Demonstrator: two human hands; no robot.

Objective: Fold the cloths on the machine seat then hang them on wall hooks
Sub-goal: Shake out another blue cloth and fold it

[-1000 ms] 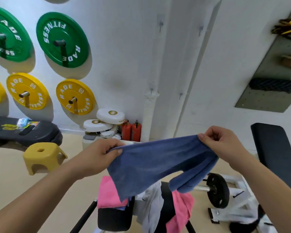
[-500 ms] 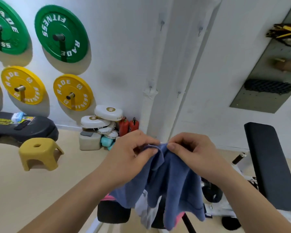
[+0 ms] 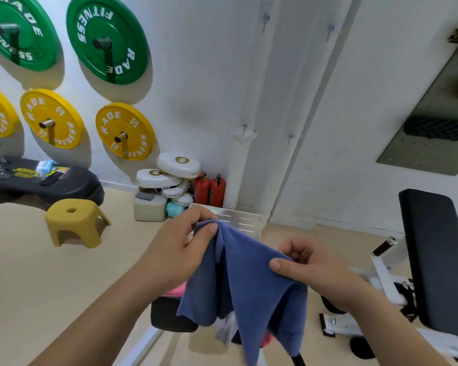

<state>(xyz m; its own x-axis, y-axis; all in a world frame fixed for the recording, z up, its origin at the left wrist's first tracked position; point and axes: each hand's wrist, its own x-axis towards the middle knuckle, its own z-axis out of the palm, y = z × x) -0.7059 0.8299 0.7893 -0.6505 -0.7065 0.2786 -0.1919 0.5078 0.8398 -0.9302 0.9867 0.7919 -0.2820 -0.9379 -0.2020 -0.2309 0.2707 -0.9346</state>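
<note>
Head view: the hands, together at the top edge half a second ago, have parted. The left hand pinches the gathered corners of the blue cloth. The right hand, fingers curled, pinches its folded edge lower down. The cloth hangs doubled above the machine seat, where a pink cloth lies. The first fold looks made; the wall hooks hang bare.

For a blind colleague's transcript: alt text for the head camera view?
Two hands hold up a blue cloth: the left hand pinches its top corner, the right hand grips an edge lower down. Below, a pink cloth lies on a black seat; empty wall hooks and weight plates are on the white wall behind.
</note>
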